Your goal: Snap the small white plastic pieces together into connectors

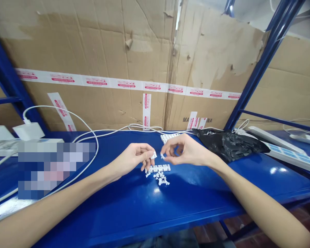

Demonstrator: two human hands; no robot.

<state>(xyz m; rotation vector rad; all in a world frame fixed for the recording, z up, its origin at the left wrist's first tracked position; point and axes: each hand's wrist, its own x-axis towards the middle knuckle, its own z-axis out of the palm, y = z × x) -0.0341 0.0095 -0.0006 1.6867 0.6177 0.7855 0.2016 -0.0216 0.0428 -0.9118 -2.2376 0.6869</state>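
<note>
- Pinching a small white plastic piece [153, 155] at the fingertips, the left hand [132, 159] is raised just above a blue steel shelf [134, 220].
- Facing it, the right hand [186, 150] holds a smaller white plastic fragment [162, 156] between thumb and forefinger; the hands are apart, with only a narrow gap between the two held pieces.
- Directly below the hands lie a short white plastic strip [157, 168] of linked segments and a small heap of loose white plastic bits [159, 179]. A longer white segmented strip [169, 138] sits behind the right hand.
- These parts look light, stiff and probably brittle at the joints between segments. They seem likely to skid on the glossy paint, so a fingertip pinch on the edges of a single piece looks safest.
- Farther right are a crumpled black plastic bag [228, 145] and a white power strip [281, 153]; a white cable [93, 141] loops along the back of the shelf, in front of a cardboard wall [93, 44] with red-printed tape [126, 83]. A pixelated patch hides part of the left side.
</note>
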